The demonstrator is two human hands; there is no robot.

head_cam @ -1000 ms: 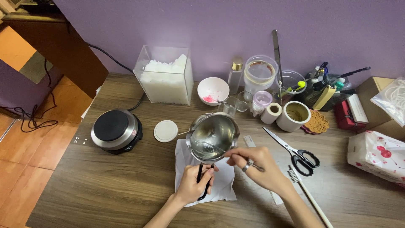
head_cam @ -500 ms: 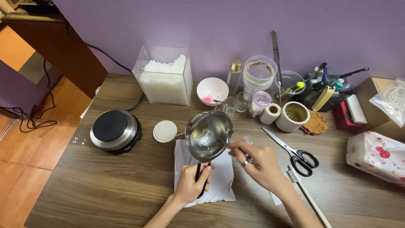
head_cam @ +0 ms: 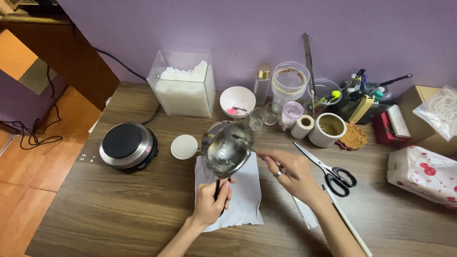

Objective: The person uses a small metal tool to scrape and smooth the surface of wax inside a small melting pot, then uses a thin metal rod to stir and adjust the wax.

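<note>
Stainless-steel melting pot (head_cam: 227,150), tilted above white cloth (head_cam: 240,195) on wooden counter (head_cam: 109,209): rigid, light, likely slippery. Left hand (head_cam: 209,202) fingers grip its black handle; right hand (head_cam: 290,173) fingers pinch a thin stirrer.

Home craft corner: a wooden table (head_cam: 95,223) against a purple wall (head_cam: 200,28), with hotplate (head_cam: 127,145) near its left edge, wax box (head_cam: 183,88) and tool cups (head_cam: 354,95) along its back edge.

Room: purple wall (head_cam: 190,24), wooden table (head_cam: 95,214).
Orange tile floor (head_cam: 19,181) at left, black cable (head_cam: 33,133) on it; dark wood cabinet (head_cam: 62,52) by table corner.
</note>
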